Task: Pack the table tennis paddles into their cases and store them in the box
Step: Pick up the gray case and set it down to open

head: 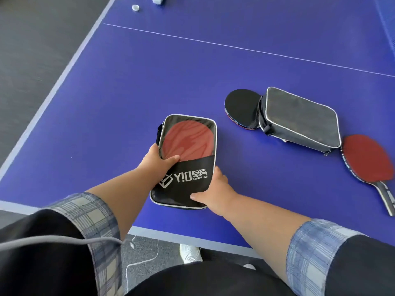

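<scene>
Hands grip one black case [185, 161] that lies flat on the blue table [106, 103], close to the table's near edge. This near case has a clear window, and a red paddle [186, 140] shows through it from inside. The left hand [157, 162] clasps the case's left edge, thumb lying across the window where it meets the black printed panel. The right hand [213, 190] closes on the case's near right corner, thumb on top and fingers tucked beneath.

To the right of this case and farther from the table's edge sits a second case [299, 118], grey-black with pale piping. A black-faced paddle [240, 108] sticks out of its left end, its blade mostly in the open. Just beside that second case's right end lies a loose red paddle [366, 161], handle pointing toward the near edge. No box is in view. Plaid cuffs [96, 212] cover both forearms.
</scene>
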Demonstrator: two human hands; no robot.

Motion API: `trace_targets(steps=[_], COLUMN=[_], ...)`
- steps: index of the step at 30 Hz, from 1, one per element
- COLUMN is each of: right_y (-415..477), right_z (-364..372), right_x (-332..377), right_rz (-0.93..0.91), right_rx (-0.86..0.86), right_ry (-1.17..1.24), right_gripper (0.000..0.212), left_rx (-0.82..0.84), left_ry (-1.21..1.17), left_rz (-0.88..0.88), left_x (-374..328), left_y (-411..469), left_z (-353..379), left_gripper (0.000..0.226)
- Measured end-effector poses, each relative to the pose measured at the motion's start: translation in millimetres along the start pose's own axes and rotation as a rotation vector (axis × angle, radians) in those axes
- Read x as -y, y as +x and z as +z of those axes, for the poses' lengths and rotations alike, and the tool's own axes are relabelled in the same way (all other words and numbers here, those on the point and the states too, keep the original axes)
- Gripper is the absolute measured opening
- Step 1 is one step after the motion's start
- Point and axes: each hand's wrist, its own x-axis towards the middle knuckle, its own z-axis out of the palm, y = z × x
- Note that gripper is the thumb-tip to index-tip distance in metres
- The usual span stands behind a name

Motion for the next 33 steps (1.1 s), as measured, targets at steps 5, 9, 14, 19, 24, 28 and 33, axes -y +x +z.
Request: trace_targets(steps=[5, 9, 14, 19, 24, 28, 33], right_y=[-2.9, -5.6, -13.2, -15.8, 0.1, 34.1, 84.5], right_z=[-6.3, -33.3, -97.2, -180.4, -250.6, -306.4, -352.0], right_x=[9.8, 4.1, -28.7, -89.4, -130.4, -152.4, -162.5], right_rz=[0.047, 0.042, 0.157, 0.254, 0.281, 0.24, 0.294], right_rx=[0.02, 0.104, -0.033, -0.349, -0.571, -0.642, -0.457], right_ry=[-0.102, -0.105, 0.0, 0.29, 0.451, 0.473, 0.451], right_gripper=[0.089, 0.073, 0.076, 0.057, 0.05, 0.05, 0.059], left_rx=[-0.067, -0.161, -0.337, -0.125, 0.015, 0.021, 0.015], left_ry=[0.249, 0.244, 0.292, 0.449, 0.438, 0.382, 0.394], left_rz=[-0.07, -0.153, 0.101, 0.411, 0.432, 0.377, 0.183], left_x=[3.5, -8.3, -55.4, -136.5, -194.5, -237.1, -264.6], left_y=[10.6, 13.3, -3.8, -10.4, -5.2, 12.7, 34.4], left_z=[8.6, 15.2, 35.4, 94.1, 149.4, 183.7, 220.0], left_gripper=[0.069, 0.107, 0.094, 0.069, 0.062, 0.044, 0.028])
